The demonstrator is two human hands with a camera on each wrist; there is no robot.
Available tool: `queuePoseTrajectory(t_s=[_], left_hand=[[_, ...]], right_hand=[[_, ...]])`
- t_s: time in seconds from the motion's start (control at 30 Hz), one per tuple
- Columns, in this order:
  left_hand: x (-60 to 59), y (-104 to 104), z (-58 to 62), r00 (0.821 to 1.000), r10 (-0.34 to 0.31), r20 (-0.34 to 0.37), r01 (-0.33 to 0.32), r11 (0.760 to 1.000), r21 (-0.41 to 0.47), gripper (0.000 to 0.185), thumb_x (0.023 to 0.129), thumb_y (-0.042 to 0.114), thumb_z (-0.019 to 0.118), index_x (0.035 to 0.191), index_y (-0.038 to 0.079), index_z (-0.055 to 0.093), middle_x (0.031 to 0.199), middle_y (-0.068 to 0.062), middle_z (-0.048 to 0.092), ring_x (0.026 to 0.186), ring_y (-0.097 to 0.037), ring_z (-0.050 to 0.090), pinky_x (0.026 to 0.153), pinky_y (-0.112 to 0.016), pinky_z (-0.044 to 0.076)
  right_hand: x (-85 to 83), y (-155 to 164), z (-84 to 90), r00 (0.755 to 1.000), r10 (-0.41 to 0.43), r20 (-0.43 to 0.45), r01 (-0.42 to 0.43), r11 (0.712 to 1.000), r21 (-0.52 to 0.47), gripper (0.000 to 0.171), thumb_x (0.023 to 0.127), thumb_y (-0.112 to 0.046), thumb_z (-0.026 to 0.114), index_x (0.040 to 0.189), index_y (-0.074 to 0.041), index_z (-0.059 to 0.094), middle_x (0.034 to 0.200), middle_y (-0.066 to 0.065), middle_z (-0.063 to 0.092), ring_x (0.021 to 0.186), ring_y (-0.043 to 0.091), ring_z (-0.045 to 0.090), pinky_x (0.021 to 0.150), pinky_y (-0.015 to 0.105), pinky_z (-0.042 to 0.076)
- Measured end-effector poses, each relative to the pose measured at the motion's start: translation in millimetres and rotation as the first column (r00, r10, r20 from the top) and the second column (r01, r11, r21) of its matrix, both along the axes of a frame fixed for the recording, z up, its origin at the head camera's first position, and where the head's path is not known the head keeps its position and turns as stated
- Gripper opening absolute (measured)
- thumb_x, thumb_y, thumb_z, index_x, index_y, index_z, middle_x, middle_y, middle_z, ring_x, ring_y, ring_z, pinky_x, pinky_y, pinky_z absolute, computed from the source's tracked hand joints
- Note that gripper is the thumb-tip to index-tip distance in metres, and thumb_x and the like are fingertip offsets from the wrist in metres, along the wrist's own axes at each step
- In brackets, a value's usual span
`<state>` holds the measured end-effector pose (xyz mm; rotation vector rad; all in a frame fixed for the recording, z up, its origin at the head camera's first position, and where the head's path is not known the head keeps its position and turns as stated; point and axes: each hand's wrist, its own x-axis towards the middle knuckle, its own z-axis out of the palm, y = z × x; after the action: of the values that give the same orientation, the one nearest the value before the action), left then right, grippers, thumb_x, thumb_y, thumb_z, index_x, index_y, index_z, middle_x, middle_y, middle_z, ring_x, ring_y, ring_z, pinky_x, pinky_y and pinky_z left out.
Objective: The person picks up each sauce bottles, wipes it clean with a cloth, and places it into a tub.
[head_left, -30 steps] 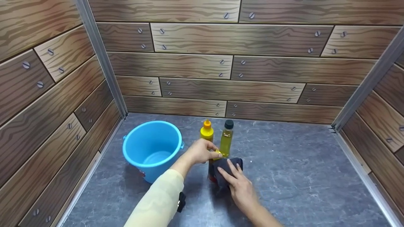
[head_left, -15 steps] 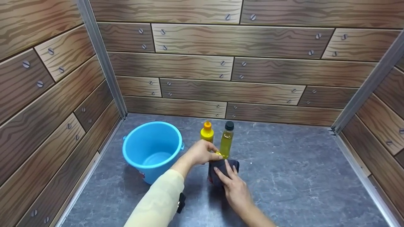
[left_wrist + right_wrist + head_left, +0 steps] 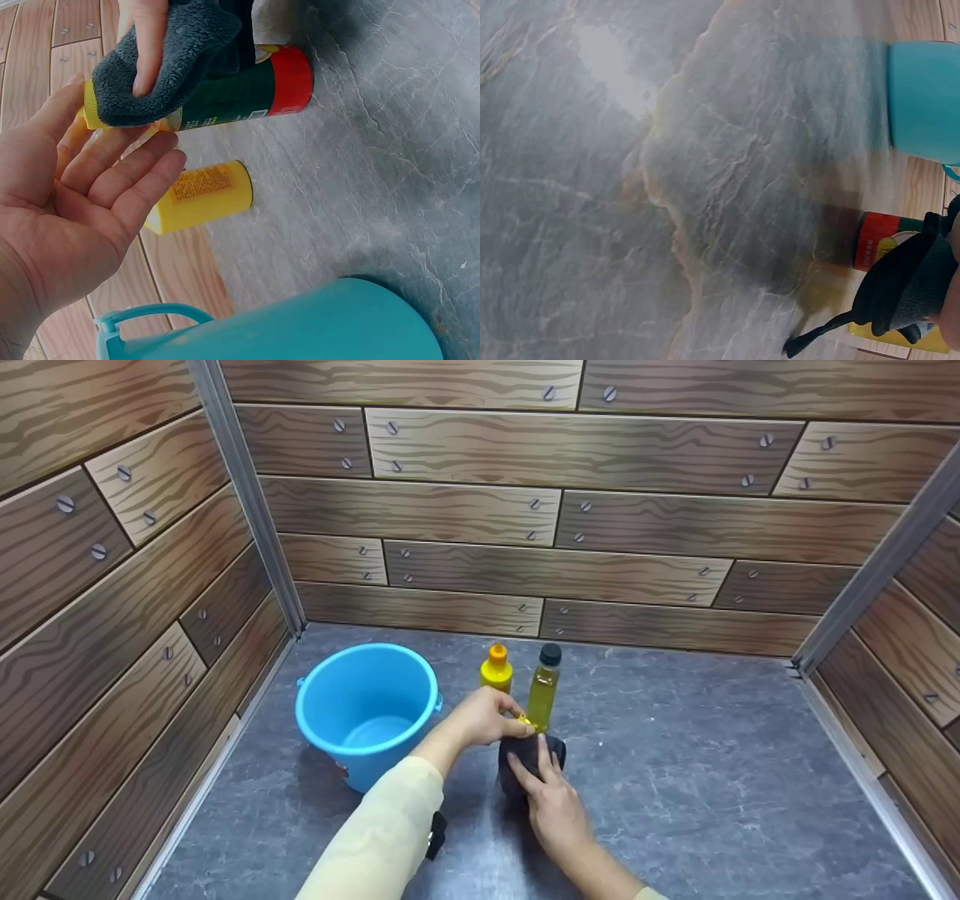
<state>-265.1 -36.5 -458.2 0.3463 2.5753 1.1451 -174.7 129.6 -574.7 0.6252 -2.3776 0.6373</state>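
I see my left hand (image 3: 480,720) pinching the yellow cap of the can (image 3: 247,94) standing on the desk (image 3: 675,765) beside the blue bucket (image 3: 360,712). My right hand (image 3: 551,806) presses a dark cloth (image 3: 532,750) against the can, fingers (image 3: 146,45) straight.

Your dark cloth (image 3: 534,756) covers most of the green can (image 3: 240,94), leaving its label unreadable. Your right hand (image 3: 146,41) is cut off by the left wrist view's top edge. The blue bucket (image 3: 924,101) runs off the right wrist view's right edge, where the scene blurs.
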Motion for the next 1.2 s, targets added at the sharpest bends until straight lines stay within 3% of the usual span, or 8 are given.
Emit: queuePoseTrajectory(t_s=[0.17,0.37,0.63,0.9,1.2], left_hand=[[-1.2,0,0.1,1.000,0.000,0.009,0.000,1.000,0.003,0.020,0.095,0.033,0.083,0.108,0.017,0.083,0.107,-0.001,0.076,0.097,-0.018,0.067,0.089,-0.043,0.058],[-1.4,1,-0.5,1.000,0.002,0.010,-0.002,1.000,-0.001,0.019,0.095,0.032,0.084,0.107,0.017,0.083,0.104,0.000,0.077,0.094,-0.017,0.067,0.089,-0.043,0.058],[-1.0,1,-0.8,1.000,-0.001,0.020,0.001,1.000,0.001,0.020,0.095,0.033,0.083,0.108,0.017,0.083,0.105,0.000,0.076,0.094,-0.017,0.067,0.087,-0.042,0.058],[-1.6,1,-0.5,1.000,-0.004,0.018,0.004,1.000,-0.014,0.021,0.095,0.034,0.083,0.108,0.018,0.083,0.095,0.004,0.076,0.087,-0.015,0.066,0.078,-0.037,0.058],[-2.3,2,-0.3,1.000,0.005,0.023,-0.004,1.000,-0.014,0.019,0.096,0.033,0.083,0.107,0.018,0.083,0.096,0.003,0.076,0.090,-0.015,0.067,0.083,-0.038,0.059]], right_hand=[[-2.5,-1,-9.3,0.996,-0.002,-0.093,0.002,1.000,0.003,0.066,0.072,0.016,0.084,0.129,-0.017,0.078,0.146,0.039,0.052,0.114,0.055,0.066,0.089,0.061,0.058],[-2.0,-4,-11.8,0.991,-0.008,-0.130,0.010,1.000,0.009,0.068,0.070,0.020,0.082,0.128,-0.013,0.078,0.144,0.043,0.051,0.114,0.053,0.067,0.090,0.057,0.059],[0.9,-4,-16.3,0.997,-0.044,-0.057,0.046,0.998,0.039,0.066,0.076,0.019,0.081,0.133,-0.016,0.076,0.149,0.042,0.047,0.114,0.055,0.066,0.082,0.055,0.061],[6.1,-5,-15.0,0.997,-0.068,0.036,0.066,0.996,0.063,0.062,0.083,0.015,0.077,0.135,-0.018,0.075,0.153,0.041,0.043,0.118,0.057,0.064,0.078,0.056,0.062],[8.5,-4,-16.9,0.996,-0.070,0.051,0.066,0.995,0.076,0.064,0.082,0.014,0.077,0.136,-0.019,0.074,0.153,0.041,0.043,0.119,0.058,0.063,0.076,0.057,0.062]])
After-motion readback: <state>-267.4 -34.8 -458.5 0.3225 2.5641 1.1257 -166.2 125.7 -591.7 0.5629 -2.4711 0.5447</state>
